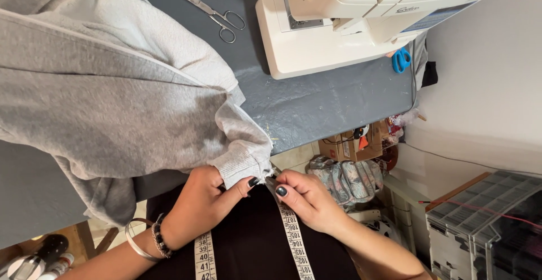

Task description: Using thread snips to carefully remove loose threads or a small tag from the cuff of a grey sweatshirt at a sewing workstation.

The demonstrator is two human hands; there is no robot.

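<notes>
A grey sweatshirt (107,93) lies bunched across the dark table (316,105) and hangs over its near edge. My left hand (203,201) pinches the ribbed cuff (245,164) of its sleeve between thumb and fingers. My right hand (307,198) is right beside it, fingers closed on something small and thin at the cuff's edge; I cannot tell what it is. A white measuring tape (293,240) hangs around my neck over my black top, below both hands.
A white sewing machine (339,25) stands at the table's far right. Metal scissors (206,9) lie at the back, blue-handled scissors (401,59) by the machine. A plastic drawer unit (485,223) stands at the lower right, with boxes and a patterned bag (344,175) on the floor.
</notes>
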